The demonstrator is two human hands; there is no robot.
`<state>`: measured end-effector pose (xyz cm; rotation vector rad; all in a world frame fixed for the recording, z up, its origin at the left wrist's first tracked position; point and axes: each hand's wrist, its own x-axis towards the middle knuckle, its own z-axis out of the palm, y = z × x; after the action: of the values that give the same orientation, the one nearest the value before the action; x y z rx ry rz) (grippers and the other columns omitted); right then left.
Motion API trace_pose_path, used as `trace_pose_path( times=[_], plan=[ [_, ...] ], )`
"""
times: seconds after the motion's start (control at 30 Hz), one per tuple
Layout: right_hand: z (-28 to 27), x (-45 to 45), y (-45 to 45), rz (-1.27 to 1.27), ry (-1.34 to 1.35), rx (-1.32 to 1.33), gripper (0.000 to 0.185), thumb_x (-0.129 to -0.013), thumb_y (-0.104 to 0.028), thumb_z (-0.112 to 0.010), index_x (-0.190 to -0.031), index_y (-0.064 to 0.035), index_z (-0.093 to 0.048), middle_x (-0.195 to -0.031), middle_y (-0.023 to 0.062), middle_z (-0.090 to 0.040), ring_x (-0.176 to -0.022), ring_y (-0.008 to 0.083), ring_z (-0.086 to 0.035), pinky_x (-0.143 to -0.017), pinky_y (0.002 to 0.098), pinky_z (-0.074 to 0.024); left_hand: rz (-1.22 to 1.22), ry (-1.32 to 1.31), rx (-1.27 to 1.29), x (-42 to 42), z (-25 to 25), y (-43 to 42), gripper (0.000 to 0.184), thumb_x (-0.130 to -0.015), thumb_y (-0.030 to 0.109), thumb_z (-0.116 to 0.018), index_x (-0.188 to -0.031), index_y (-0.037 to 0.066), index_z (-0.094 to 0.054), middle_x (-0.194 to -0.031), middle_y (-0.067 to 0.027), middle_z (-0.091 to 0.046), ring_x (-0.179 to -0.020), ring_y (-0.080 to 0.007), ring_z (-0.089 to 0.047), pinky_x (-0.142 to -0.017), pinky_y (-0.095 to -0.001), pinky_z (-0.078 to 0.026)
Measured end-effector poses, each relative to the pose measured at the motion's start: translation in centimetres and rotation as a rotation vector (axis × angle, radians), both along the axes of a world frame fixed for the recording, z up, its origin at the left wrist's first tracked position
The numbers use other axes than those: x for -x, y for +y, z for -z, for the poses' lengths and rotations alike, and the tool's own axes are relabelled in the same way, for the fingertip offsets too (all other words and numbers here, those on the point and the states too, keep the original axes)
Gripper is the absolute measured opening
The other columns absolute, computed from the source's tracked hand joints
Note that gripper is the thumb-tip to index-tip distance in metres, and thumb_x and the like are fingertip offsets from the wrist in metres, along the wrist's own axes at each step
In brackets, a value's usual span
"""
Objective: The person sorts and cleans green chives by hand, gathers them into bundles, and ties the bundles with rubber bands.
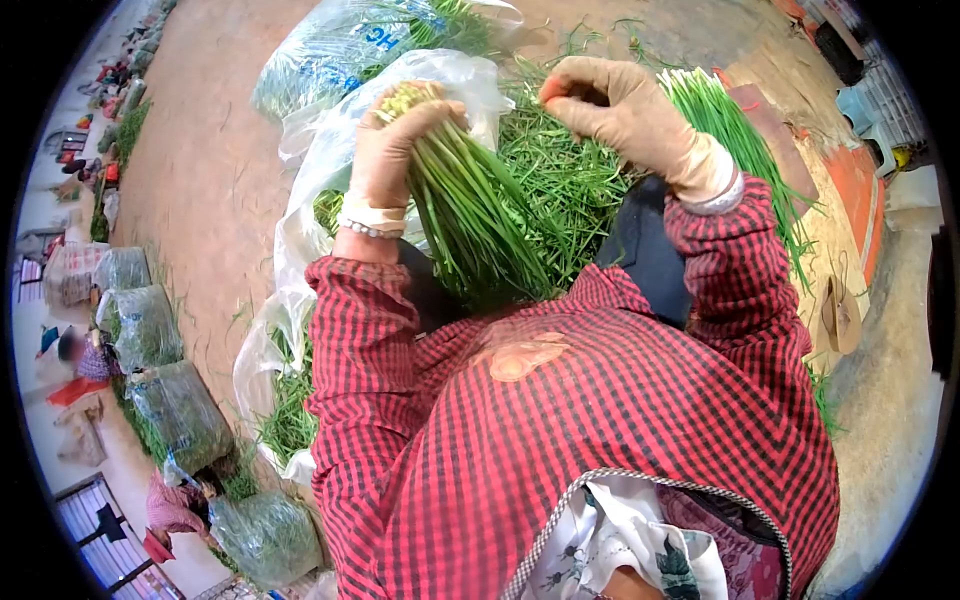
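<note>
My left hand [395, 150], in a pale glove, is wrapped round a bunch of long green stalks [465, 205]. Their pale cut ends point up and the green leaves hang toward my lap. To the right, my gloved right hand [610, 115] is raised with thumb and fingertips pressed together at an orange-red spot; what they hold, if anything, is too small to name. Loose green stalks and trimmings [560, 185] lie between my hands over white plastic [310, 215]. Another bundle of green stalks [720, 125] lies beyond my right hand, pale ends away from me.
Plastic bags of greens [335, 60] stand ahead. At the left are wrapped bales [180, 415] and two people, one in purple [97, 360], one in pink [175, 510]. A wooden board [840, 220], a sandal-like object [841, 315] and a blue-grey crate [885, 105] are at the right.
</note>
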<state>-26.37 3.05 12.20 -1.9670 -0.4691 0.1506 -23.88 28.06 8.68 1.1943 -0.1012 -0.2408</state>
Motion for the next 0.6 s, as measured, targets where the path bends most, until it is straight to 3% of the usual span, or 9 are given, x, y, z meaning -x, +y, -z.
trace_pose_path(
  times=[0.07, 0.1, 0.17, 0.2, 0.27, 0.37, 0.47, 0.6],
  plan=[
    [1.5, -1.0, -1.1, -0.023, -0.171, 0.277, 0.028, -0.086, -0.017, -0.066, -0.110, -0.0032, -0.063, -0.098, 0.0047, -0.063, -0.093, 0.0124, -0.058, -0.083, 0.0278, -0.0474, 0.079, -0.040, 0.083, -0.3, -0.5, 0.9, 0.035, -0.083, 0.007, -0.063, -0.115, -0.001, -0.052, -0.086, -0.0099, -0.065, -0.079, -0.0206, -0.064, -0.072, -0.0330, -0.055],
    [1.3, -0.8, -0.7, -0.024, -0.170, 0.278, 0.028, -0.086, -0.017, -0.066, -0.110, -0.0032, -0.063, -0.098, 0.0047, -0.063, -0.093, 0.0124, -0.058, -0.083, 0.0278, -0.0474, 0.094, -0.037, 0.151, 0.0, -1.1, 0.7, 0.035, -0.081, 0.008, -0.064, -0.114, -0.001, -0.056, -0.084, -0.0110, -0.067, -0.074, -0.0206, -0.066, -0.068, -0.0310, -0.055],
    [0.7, -0.9, 0.9, -0.073, -0.117, 0.125, 0.051, -0.083, -0.024, -0.070, -0.127, -0.0040, -0.053, -0.119, 0.0081, -0.057, -0.114, 0.0175, -0.049, -0.099, 0.0329, -0.0382, 0.165, -0.080, 0.176, 0.3, -2.2, 0.0, 0.038, -0.081, 0.009, -0.064, -0.117, -0.001, -0.055, -0.085, -0.0108, -0.067, -0.076, -0.0199, -0.065, -0.069, -0.0308, -0.055],
    [0.0, -0.8, 2.0, -0.075, -0.116, 0.124, 0.051, -0.083, -0.024, -0.070, -0.127, -0.0040, -0.053, -0.119, 0.0081, -0.057, -0.114, 0.0175, -0.049, -0.099, 0.0329, -0.0382, 0.235, -0.121, 0.197, 0.4, -2.8, -0.5, 0.040, -0.082, 0.010, -0.063, -0.119, -0.001, -0.054, -0.086, -0.0105, -0.067, -0.077, -0.0193, -0.065, -0.070, -0.0306, -0.054],
    [-1.3, -0.2, 4.5, -0.308, 0.282, -0.245, 0.069, -0.080, -0.042, -0.074, -0.131, -0.0039, -0.048, -0.120, 0.0095, -0.055, -0.117, 0.0188, -0.046, -0.100, 0.0322, -0.0356, 0.146, -0.189, 0.130, 0.2, -3.9, -2.5, 0.044, -0.080, 0.011, -0.065, -0.121, -0.001, -0.053, -0.085, -0.0114, -0.068, -0.074, -0.0188, -0.066, -0.067, -0.0307, -0.055],
    [1.3, 0.8, 6.6, -0.306, 0.316, -0.545, 0.081, -0.075, -0.037, -0.079, -0.139, -0.0061, -0.039, -0.125, 0.0055, -0.051, -0.118, 0.0175, -0.045, -0.102, 0.0320, -0.0347, 0.071, -0.187, 0.154, 0.8, -5.4, -3.7, 0.046, -0.083, 0.009, -0.061, -0.126, -0.002, -0.047, -0.086, -0.0090, -0.063, -0.079, -0.0189, -0.062, -0.075, -0.0305, -0.052],
    [2.6, 1.8, 6.7, -0.299, 0.442, -0.637, 0.084, -0.074, -0.039, -0.078, -0.141, -0.0085, -0.037, -0.125, 0.0054, -0.051, -0.116, 0.0167, -0.048, -0.100, 0.0327, -0.0373, 0.095, -0.135, 0.265, -0.2, -4.2, -3.0, 0.044, -0.083, 0.009, -0.061, -0.124, -0.001, -0.048, -0.086, -0.0099, -0.062, -0.080, -0.0204, -0.062, -0.076, -0.0318, -0.053],
    [3.0, 2.5, 7.0, -0.252, 0.508, -0.672, 0.074, -0.073, -0.024, -0.080, -0.136, -0.0089, -0.043, -0.113, 0.0030, -0.057, -0.103, 0.0144, -0.055, -0.092, 0.0302, -0.0443, 0.088, -0.041, 0.259, -0.7, -3.1, -3.2, 0.040, -0.083, 0.009, -0.062, -0.120, 0.000, -0.049, -0.088, -0.0107, -0.062, -0.081, -0.0210, -0.061, -0.077, -0.0318, -0.053]
  ],
)
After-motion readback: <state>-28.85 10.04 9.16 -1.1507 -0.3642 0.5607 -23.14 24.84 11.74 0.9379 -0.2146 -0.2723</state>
